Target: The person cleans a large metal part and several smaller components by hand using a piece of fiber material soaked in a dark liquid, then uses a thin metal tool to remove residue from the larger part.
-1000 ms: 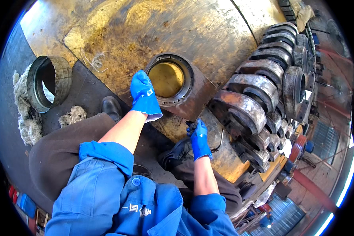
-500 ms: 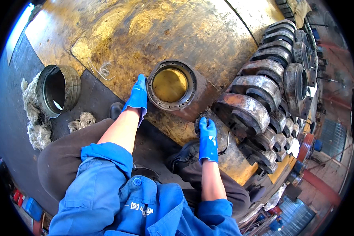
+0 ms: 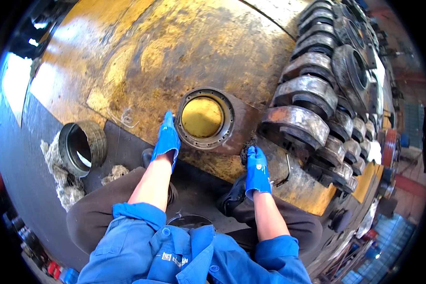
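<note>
A brown metal housing (image 3: 244,120) with a round bolt-holed flange (image 3: 228,124) lies in front of me on the stained yellow plate. My left hand (image 3: 167,139), in a blue glove, rests at the flange's left side with fingers stretched out flat. Low on the right, my right hand (image 3: 257,170), gloved too, is closed on a dark, dirty wad of wiping waste (image 3: 247,149) against the housing's near right corner. The underside of that wad is hidden. Through the flange's wide bore, a yellow surface shows.
Heavy, worn metal links (image 3: 298,124) stand in rows along the right. A bent metal rod (image 3: 288,170) lies near my right hand. To the left, a ribbed metal ring (image 3: 97,142) sits beside pale fibre waste (image 3: 61,173), with a smaller clump (image 3: 115,174) by my knee.
The whole view has shifted, so the housing and ring appear lower. Both hands keep nearly the same places at the housing, the left flat and the right still gripping the dark wad.
</note>
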The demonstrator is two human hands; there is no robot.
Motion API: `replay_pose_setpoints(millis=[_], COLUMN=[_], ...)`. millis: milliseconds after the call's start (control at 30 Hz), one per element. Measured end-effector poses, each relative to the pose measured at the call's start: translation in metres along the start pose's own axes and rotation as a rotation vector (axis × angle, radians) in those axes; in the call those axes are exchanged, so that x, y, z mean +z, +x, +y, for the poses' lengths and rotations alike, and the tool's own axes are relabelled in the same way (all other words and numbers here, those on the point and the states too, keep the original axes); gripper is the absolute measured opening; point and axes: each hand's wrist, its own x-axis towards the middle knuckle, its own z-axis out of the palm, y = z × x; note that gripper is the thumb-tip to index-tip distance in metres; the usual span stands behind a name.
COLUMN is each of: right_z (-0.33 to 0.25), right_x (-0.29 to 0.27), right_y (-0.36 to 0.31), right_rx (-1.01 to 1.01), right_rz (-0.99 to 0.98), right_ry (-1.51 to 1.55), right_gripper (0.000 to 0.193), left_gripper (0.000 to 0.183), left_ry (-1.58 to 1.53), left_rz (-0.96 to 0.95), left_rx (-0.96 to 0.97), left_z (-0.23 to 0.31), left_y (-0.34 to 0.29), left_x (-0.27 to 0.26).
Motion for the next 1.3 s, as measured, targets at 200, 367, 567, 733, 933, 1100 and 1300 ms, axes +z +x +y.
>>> replay_pose_setpoints(millis=[200, 367, 567, 733, 933, 1100, 1300], right_z=[0.119, 0.179, 0.182, 0.129, 0.104, 0.135, 0.133], right_x=[-0.033, -0.019, -0.018, -0.007, 0.066, 0.09, 0.048], right_y=[0.071, 0.115, 0.108, 0.078, 0.053, 0.045, 0.042], right_rx=[-0.026, -0.059, 0.161, 0.31, 0.662, 0.43, 0.398], right_rz=[0.087, 0.068, 0.023, -0.021, -0.111, -0.183, 0.0], right_ry=[0.009, 0.226, 0.392, 0.64, 0.969, 0.849, 0.848], right_gripper=[0.036, 0.035, 0.031, 0.034, 0.03, 0.029, 0.034], left_gripper=[0.056, 0.058, 0.063, 0.06, 0.065, 0.06, 0.035], left_ry=[0.214, 0.055, 0.045, 0.262, 0.668, 1.169, 1.649], left_rz=[0.068, -0.085, -0.025, -0.049, -0.167, -0.369, -0.945], left_rx=[0.075, 0.069, -0.124, -0.032, -0.041, 0.022, 0.482], left_z=[0.011, 0.017, 0.0, 0.011, 0.09, 0.089, 0.1], left_y=[-0.066, -0.065, -0.041, -0.019, 0.003, -0.021, -0.049], left_x=[0.068, 0.111, 0.103, 0.111, 0.176, 0.264, 0.232])
